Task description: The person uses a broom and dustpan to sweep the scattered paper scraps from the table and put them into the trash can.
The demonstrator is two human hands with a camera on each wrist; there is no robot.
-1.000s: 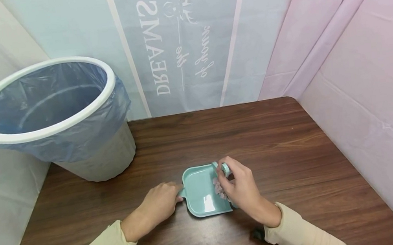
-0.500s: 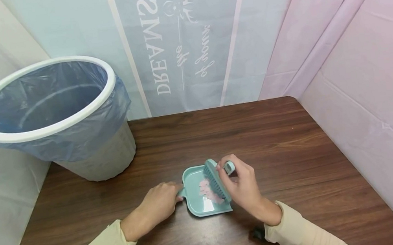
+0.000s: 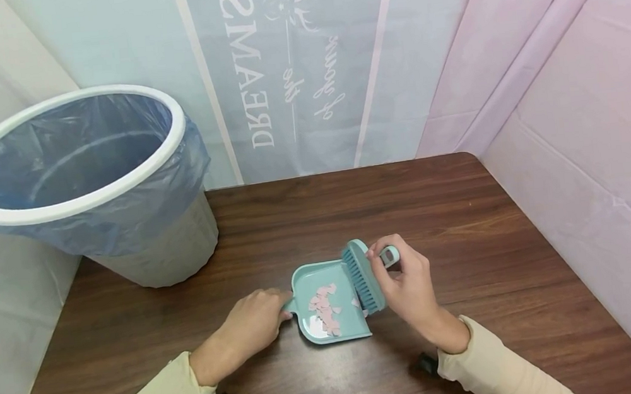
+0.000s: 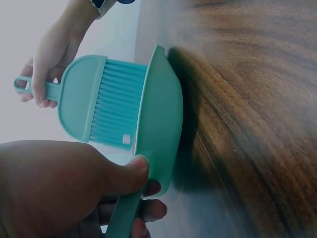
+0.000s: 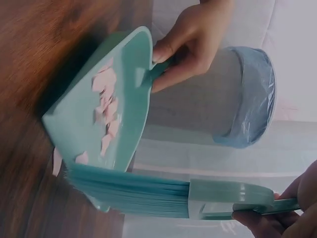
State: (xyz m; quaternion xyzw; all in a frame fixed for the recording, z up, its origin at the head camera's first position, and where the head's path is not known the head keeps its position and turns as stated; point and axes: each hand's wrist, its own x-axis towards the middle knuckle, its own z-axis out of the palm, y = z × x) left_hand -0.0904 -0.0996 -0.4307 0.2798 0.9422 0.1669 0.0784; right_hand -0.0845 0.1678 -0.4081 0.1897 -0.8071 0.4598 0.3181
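Note:
A mint-green dustpan (image 3: 351, 327) lies on the wooden table, its open edge facing right. My left hand (image 3: 254, 320) grips its short handle, thumb on top in the left wrist view. Several pale pink paper scraps (image 3: 324, 310) sit in the pan. My right hand (image 3: 409, 280) pinches the handle of a matching hand brush (image 3: 370, 280), held upright at the pan's open edge with bristles (image 5: 129, 191) pointing down. One scrap (image 5: 57, 161) lies just outside the lip in the right wrist view. A small pale piece (image 4: 126, 139) shows against the bristles in the left wrist view.
A grey bin (image 3: 178, 248) with a white rim and blue bag liner (image 3: 124, 225) stands on the table's left side. The dark wooden table (image 3: 408, 207) ends at a printed curtain (image 3: 311, 147) behind. Pale cloth walls flank both sides.
The brush first swept leftward over the pan, carrying scraps deeper inside. It has since moved back right to the open edge, uncovering the scraps. My left hand and the dustpan stay in place.

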